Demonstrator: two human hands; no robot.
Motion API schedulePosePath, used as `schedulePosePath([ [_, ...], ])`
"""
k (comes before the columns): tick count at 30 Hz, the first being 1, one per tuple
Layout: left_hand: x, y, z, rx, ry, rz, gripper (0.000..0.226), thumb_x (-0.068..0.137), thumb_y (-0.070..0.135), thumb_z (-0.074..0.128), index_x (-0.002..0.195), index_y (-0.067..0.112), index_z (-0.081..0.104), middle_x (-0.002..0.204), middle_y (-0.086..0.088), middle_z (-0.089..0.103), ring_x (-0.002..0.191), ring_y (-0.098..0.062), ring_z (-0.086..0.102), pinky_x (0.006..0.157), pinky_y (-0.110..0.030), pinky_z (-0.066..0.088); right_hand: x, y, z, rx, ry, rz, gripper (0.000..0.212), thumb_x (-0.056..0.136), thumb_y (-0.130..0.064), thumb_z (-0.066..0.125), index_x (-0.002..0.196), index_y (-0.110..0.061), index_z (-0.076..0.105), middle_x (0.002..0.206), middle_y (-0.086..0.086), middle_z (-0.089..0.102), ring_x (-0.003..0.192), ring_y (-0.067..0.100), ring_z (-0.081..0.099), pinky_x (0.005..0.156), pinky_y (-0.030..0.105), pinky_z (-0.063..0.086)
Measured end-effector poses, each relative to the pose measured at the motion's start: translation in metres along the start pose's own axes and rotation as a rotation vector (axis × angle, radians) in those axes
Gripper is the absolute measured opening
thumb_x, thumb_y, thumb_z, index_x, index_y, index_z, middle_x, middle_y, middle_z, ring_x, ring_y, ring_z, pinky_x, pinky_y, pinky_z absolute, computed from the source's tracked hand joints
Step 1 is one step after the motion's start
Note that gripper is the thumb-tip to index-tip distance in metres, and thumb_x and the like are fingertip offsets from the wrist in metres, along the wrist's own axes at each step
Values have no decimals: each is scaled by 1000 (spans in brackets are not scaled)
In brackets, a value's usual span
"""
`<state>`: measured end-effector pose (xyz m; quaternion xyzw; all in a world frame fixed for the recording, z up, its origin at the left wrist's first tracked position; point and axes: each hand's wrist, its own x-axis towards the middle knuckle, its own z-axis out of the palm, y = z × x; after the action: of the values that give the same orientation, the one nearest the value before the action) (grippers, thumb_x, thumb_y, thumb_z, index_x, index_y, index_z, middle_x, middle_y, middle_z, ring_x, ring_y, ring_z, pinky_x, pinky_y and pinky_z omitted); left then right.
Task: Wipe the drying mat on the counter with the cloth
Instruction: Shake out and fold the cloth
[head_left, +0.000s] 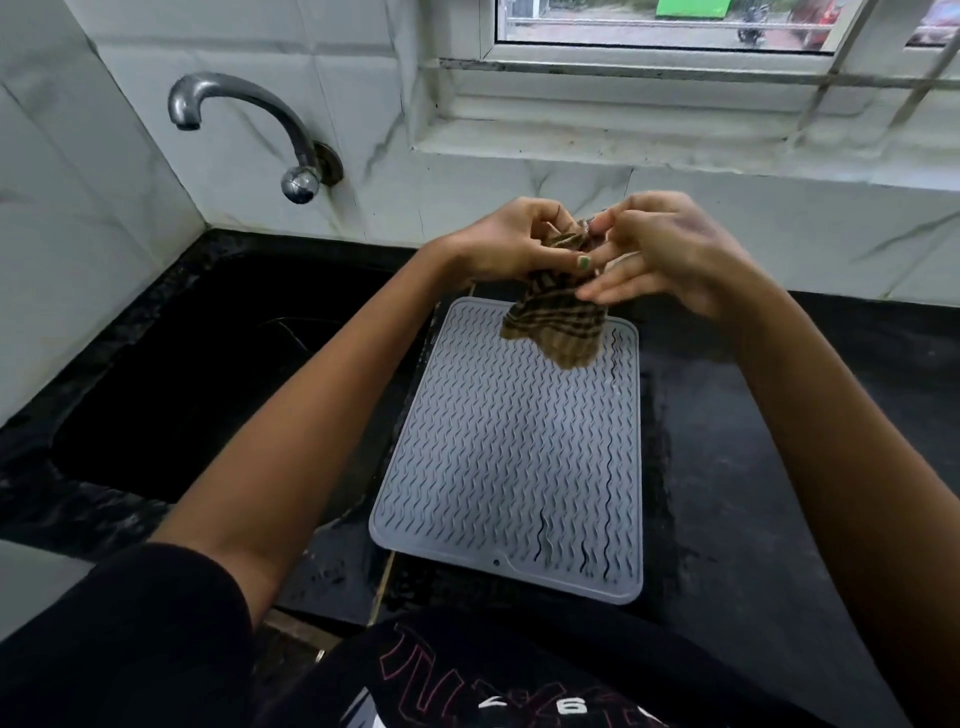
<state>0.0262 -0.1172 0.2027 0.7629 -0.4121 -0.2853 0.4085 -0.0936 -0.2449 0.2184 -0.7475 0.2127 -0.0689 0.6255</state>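
A grey ribbed drying mat (509, 452) lies flat on the black counter (779, 426), just right of the sink. Above its far end I hold a brown striped cloth (558, 327) bunched up in the air. My left hand (509, 244) pinches the cloth's top from the left. My right hand (670, 249) grips it from the right, fingers spread over the fabric. The cloth's lower part hangs down over the mat's far edge; whether it touches the mat I cannot tell.
A black sink (218, 374) opens to the left of the mat, with a metal tap (244, 124) on the tiled wall above it. A window sill (675, 135) runs along the back. The counter's front edge is close to my body.
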Motion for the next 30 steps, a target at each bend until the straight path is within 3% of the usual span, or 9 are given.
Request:
schedulePosePath([
  [3,-2,4,-2,-24,-8,66,8,88,13,67,95,14,62,88,2,64,81,-7,60,72,-17,52,9,0,-18,-509,129,-251,43,81,-1,55,119,-16,45,90,5,57,76,17,60,64,29,54],
  [6,-6,8,-3,6,-92,51,6,88,13,66,91,18,63,88,3,65,80,-7,61,69,-16,52,14,2,-28,-893,-142,-332,67,77,-5,66,133,-27,36,130,9,40,117,24,38,98,43,38],
  [8,-9,10,-2,32,-141,43,8,88,12,66,95,14,63,86,0,63,73,-6,59,60,-12,50,14,7,-29,-1032,-295,-275,54,78,-10,68,128,-20,48,133,9,46,116,25,44,99,44,39],
  [10,-11,8,1,47,-177,34,13,87,10,66,100,10,63,87,-4,61,74,-10,57,63,-16,51,9,13,-30,-1021,-325,-210,33,79,-15,70,110,-12,60,111,9,64,93,21,57,81,33,46],
  [13,-14,2,12,31,-212,13,11,88,7,65,97,13,64,90,-9,59,82,-17,56,73,-24,51,-5,23,-42,-886,-346,-90,20,75,-23,75,89,-15,63,84,-2,69,72,8,62,64,21,46],
  [18,-17,3,46,64,-228,10,13,89,7,64,100,14,67,96,-9,64,83,-10,60,73,-22,54,-37,48,-66,-785,-272,-50,19,74,-22,76,89,-16,66,81,-5,70,71,4,64,67,25,51],
  [24,-29,28,107,165,-126,65,20,87,-5,61,106,-1,66,87,1,66,76,-3,60,67,-10,52,-94,75,-98,-818,-64,-206,18,72,-11,76,87,-15,67,78,0,64,67,10,56,59,22,45],
  [28,-63,18,178,274,-412,-26,17,86,5,66,98,15,71,86,-3,72,72,-15,65,66,-33,53,-152,122,-111,-925,-404,-45,24,64,-27,83,84,-24,69,74,-11,64,65,4,57,56,12,43],
  [30,-83,-1,225,460,-633,-119,18,88,22,67,106,24,71,101,-4,73,88,-21,67,80,-39,54,-179,157,-112,-987,-639,110,33,67,-39,80,96,-27,70,85,-12,68,77,6,61,65,11,44],
])
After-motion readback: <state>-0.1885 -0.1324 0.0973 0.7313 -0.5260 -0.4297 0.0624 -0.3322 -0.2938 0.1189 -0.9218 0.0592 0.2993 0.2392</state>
